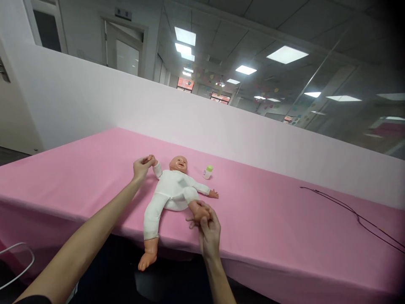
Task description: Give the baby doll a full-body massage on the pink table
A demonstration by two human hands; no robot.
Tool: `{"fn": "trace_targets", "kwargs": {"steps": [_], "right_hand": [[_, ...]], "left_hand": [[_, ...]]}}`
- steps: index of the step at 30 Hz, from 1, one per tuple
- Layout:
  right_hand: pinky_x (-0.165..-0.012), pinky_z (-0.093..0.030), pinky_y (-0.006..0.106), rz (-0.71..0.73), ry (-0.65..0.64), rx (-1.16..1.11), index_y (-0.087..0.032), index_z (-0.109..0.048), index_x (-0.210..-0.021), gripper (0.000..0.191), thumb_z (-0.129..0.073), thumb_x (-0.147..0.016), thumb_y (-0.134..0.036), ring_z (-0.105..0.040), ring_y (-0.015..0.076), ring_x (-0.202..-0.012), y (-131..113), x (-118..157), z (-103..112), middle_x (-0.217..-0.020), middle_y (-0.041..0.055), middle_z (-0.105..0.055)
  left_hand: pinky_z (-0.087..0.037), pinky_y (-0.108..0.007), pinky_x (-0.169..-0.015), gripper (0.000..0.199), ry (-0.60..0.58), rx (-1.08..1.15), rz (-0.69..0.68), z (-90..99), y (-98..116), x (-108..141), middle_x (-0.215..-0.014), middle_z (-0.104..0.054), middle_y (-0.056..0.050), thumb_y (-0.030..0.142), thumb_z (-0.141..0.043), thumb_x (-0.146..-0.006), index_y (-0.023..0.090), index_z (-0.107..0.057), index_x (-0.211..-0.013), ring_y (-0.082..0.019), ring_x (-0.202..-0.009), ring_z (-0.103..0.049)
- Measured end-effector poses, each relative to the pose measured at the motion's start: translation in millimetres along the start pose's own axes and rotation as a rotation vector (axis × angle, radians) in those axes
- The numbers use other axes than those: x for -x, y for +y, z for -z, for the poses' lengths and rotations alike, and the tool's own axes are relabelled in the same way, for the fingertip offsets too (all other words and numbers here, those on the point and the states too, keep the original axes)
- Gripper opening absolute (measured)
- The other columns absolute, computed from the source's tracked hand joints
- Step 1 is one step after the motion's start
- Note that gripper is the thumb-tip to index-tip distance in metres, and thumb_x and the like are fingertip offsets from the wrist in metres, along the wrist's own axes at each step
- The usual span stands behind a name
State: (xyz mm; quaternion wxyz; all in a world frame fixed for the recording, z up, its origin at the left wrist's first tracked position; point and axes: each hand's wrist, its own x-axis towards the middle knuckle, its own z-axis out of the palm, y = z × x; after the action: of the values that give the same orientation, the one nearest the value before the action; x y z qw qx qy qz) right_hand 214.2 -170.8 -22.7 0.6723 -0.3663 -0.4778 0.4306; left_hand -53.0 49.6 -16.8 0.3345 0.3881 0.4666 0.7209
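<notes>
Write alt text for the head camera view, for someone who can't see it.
Two bare hands hold a baby doll in white, lying on its back on a pink-covered table: the left hand grips the doll's hand, the right hand the doll's foot. Its other leg hangs over the table edge. A small green-capped bottle stands nearby; a dark cord lies farther right.

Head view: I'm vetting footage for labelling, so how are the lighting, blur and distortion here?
In the head view, the ceiling lights shine brightly without glaring on the doll; the wide lens bends the table edges and darkens the right corners; the left hand and right hand look sharp.
</notes>
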Motion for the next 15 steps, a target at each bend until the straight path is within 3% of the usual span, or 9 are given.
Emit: {"fn": "trace_targets", "kwargs": {"steps": [5,9,12,14,15], "right_hand": [[-0.064,-0.063,0.032,-0.038,-0.186,0.201,-0.020,-0.069,-0.117,0.056,-0.079,-0.082,-0.063,-0.073,0.0186,-0.069,22.0,-72.8,-25.8,-0.120,0.0127,-0.074],[-0.066,-0.064,0.033,-0.074,-0.204,0.183,-0.021,-0.068,-0.120,0.059,-0.079,-0.081,-0.064,-0.073,0.0180,-0.067,28.1,-81.0,-33.0,-0.113,0.0106,-0.074],[-0.069,-0.065,0.035,-0.077,-0.198,0.181,-0.021,-0.071,-0.121,0.054,-0.080,-0.083,-0.058,-0.074,0.0201,-0.075,-0.1,-54.3,-12.5,-0.127,0.0132,-0.072],[-0.070,-0.066,0.037,-0.123,-0.251,0.178,-0.023,-0.074,-0.122,0.049,-0.084,-0.083,-0.050,-0.075,0.0219,-0.079,-17.9,-23.8,9.7,-0.131,0.0135,-0.071],[-0.065,-0.065,0.037,-0.175,-0.296,0.150,-0.024,-0.076,-0.120,0.047,-0.086,-0.081,-0.048,-0.074,0.0202,-0.069,-22.1,-6.5,20.9,-0.129,0.0132,-0.072]], "left_hand": [[-0.052,-0.037,-0.084,0.028,-0.200,-0.243,-0.162,-42.1,3.0,28.3,-0.098,-0.081,-0.009,0.039,-0.080,-0.076,0.019,-0.082,-0.096,-0.028,-0.093,-0.074],[-0.050,-0.036,-0.082,0.027,-0.342,-0.425,-0.265,-51.0,1.5,49.2,-0.101,-0.081,-0.009,0.042,-0.076,-0.082,0.022,-0.083,-0.099,-0.027,-0.092,-0.074],[-0.051,-0.034,-0.086,0.030,-0.232,-0.274,-0.281,-40.7,-2.9,35.2,-0.105,-0.080,-0.009,0.040,-0.077,-0.081,0.020,-0.081,-0.102,-0.026,-0.095,-0.073],[-0.053,-0.033,-0.082,0.032,-0.052,-0.147,-0.178,-26.4,-10.8,15.8,-0.101,-0.079,-0.011,0.042,-0.076,-0.081,0.016,-0.079,-0.100,-0.024,-0.090,-0.072],[-0.053,-0.032,-0.078,0.034,0.032,-0.105,-0.102,-17.8,-16.4,5.9,-0.099,-0.078,-0.011,0.044,-0.074,-0.081,0.015,-0.077,-0.099,-0.023,-0.086,-0.071]]}}
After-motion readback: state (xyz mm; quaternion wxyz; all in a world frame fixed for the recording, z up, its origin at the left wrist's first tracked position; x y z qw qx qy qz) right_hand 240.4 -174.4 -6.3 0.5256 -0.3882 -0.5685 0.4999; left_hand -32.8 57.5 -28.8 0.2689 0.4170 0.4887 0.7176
